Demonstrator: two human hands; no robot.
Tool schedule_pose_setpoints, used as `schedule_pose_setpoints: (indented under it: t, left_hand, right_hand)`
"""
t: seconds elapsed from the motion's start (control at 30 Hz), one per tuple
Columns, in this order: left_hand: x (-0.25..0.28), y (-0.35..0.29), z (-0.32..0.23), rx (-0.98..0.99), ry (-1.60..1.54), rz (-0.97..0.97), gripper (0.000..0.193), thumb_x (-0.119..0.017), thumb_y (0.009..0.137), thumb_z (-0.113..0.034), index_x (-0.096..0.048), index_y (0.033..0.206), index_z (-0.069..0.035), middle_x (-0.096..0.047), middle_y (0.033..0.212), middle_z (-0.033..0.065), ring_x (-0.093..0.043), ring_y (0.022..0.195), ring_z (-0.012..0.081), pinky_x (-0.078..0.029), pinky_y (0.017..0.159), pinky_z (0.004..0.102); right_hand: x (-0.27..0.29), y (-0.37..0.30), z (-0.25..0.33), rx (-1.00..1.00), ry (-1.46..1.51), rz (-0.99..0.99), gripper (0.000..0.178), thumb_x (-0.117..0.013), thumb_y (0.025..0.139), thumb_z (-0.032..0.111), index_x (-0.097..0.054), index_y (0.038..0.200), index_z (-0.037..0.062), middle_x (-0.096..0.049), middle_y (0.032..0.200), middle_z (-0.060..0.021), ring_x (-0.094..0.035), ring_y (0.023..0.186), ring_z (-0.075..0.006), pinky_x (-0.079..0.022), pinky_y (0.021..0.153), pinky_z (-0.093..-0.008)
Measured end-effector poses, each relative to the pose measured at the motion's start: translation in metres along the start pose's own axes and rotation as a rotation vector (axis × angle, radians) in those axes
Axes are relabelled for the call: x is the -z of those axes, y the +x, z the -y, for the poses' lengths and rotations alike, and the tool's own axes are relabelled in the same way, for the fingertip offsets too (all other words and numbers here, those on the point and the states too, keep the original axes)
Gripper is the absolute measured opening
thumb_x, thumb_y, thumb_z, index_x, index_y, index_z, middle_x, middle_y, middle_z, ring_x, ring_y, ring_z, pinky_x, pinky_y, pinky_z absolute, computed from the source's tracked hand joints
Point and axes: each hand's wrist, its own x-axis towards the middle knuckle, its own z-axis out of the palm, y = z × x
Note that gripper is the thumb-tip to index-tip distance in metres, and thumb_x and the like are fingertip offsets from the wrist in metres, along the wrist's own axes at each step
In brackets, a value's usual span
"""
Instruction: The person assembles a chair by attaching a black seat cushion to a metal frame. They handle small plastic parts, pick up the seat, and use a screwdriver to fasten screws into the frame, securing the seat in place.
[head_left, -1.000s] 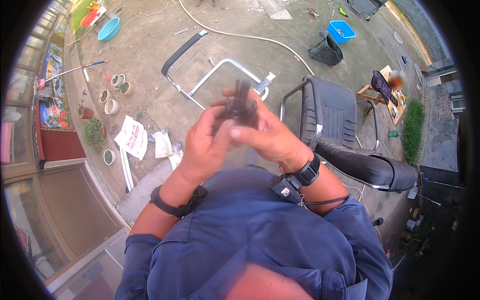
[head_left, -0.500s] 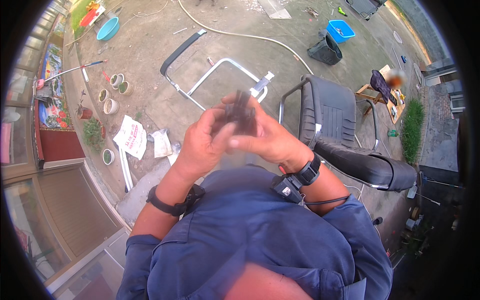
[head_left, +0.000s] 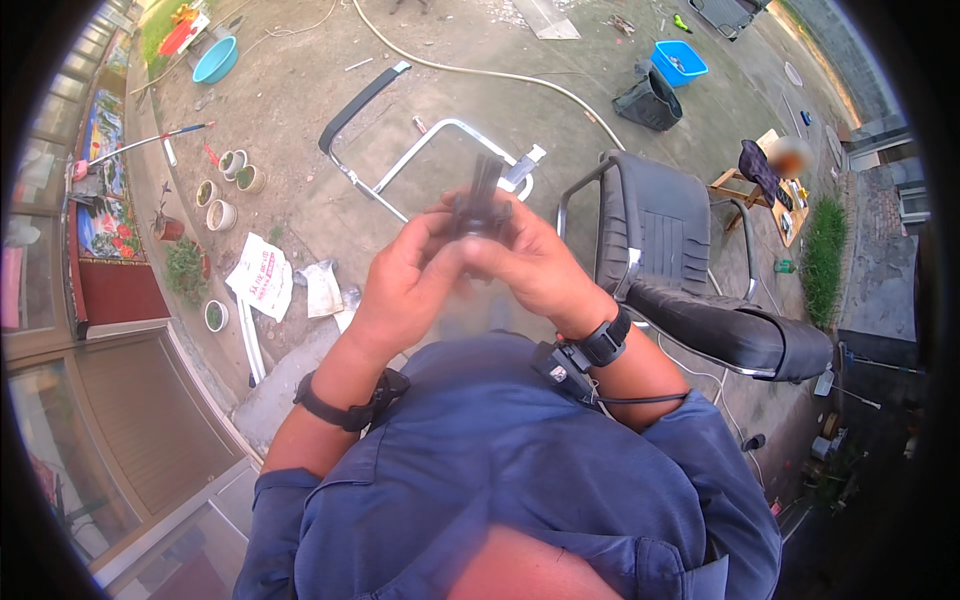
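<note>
In front of my chest, my left hand [head_left: 412, 280] and my right hand [head_left: 548, 272] both grip a small dark piece [head_left: 486, 185] with narrow upright prongs. It is blurred and partly covered by my fingers, so its exact kind does not show. Both thumbs press together on its near side, with the other fingers curled around its sides. Beyond my hands, a bent chrome tube frame [head_left: 395, 170] with a black armrest [head_left: 352, 105] lies on the ground. Beside my right arm stands a black padded chair [head_left: 660, 220] with metal arms.
A pale hose [head_left: 480, 72] curves across the ground. Far right are a black bucket [head_left: 648, 102], a blue tub [head_left: 690, 50] and a small wooden table [head_left: 790, 222]. Potted plants [head_left: 222, 213] and a white sack [head_left: 262, 275] lie left, near a glazed door [head_left: 80, 440].
The dark piece now stands more upright and shows less blur. My right thumb has moved up against the left one, and my right wrist has shifted slightly left.
</note>
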Motion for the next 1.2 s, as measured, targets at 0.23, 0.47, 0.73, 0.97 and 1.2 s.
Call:
schedule_pose_setpoints:
  t: [0.23, 0.47, 0.73, 0.97, 1.2]
  left_hand:
    - [-0.002, -0.001, 0.003, -0.041, -0.084, 0.097, 0.052, -0.053, 0.104, -0.032, -0.043, 0.140, 0.003, -0.066, 0.108, 0.0124, -0.069, 0.084, 0.0178, -0.051, 0.066, 0.0249]
    - [-0.004, 0.006, 0.003, 0.295, -0.391, 0.198, 0.054, -0.056, 0.101, -0.041, -0.045, 0.135, 0.000, -0.065, 0.112, 0.0130, -0.070, 0.090, 0.0228, -0.053, 0.069, 0.0316]
    - [-0.018, 0.007, -0.002, 0.146, -0.311, 0.317, 0.072, -0.067, 0.093, -0.020, -0.027, 0.149, 0.001, -0.054, 0.132, 0.0121, -0.064, 0.099, 0.0195, -0.050, 0.077, 0.0293]
    - [-0.019, 0.011, 0.005, 0.111, -0.337, 0.340, 0.079, -0.074, 0.090, -0.030, -0.029, 0.148, 0.001, -0.056, 0.128, 0.0131, -0.064, 0.099, 0.0206, -0.050, 0.079, 0.0300]
    - [0.006, 0.013, 0.018, 0.218, 0.033, 0.208, 0.056, -0.066, 0.096, -0.041, -0.053, 0.131, 0.000, -0.067, 0.106, 0.0106, -0.065, 0.098, 0.0181, -0.050, 0.080, 0.0293]
  right_hand:
    - [-0.001, -0.002, 0.008, -0.033, -0.098, -0.087, 0.041, -0.063, 0.098, 0.024, -0.053, 0.132, 0.0044, -0.063, 0.129, -0.0090, -0.063, 0.104, -0.0136, -0.054, 0.079, -0.0275]
    - [0.001, 0.008, -0.004, 0.240, -0.322, -0.145, 0.033, -0.064, 0.097, 0.012, -0.055, 0.125, -0.0034, -0.070, 0.113, -0.0096, -0.067, 0.097, -0.0160, -0.057, 0.081, -0.0323]
    - [0.008, 0.013, 0.005, 0.055, 0.094, -0.243, 0.035, -0.063, 0.099, 0.022, -0.053, 0.127, 0.0030, -0.065, 0.118, -0.0144, -0.067, 0.108, -0.0251, -0.057, 0.088, -0.0389]
    - [0.013, 0.011, 0.007, 0.065, 0.117, -0.214, 0.036, -0.064, 0.098, 0.023, -0.054, 0.126, 0.0031, -0.065, 0.118, -0.0141, -0.067, 0.107, -0.0255, -0.057, 0.086, -0.0389]
    - [0.027, 0.009, 0.010, -0.008, 0.055, -0.296, 0.037, -0.064, 0.097, 0.022, -0.054, 0.128, 0.0056, -0.067, 0.110, -0.0099, -0.068, 0.095, -0.0215, -0.057, 0.079, -0.0360]
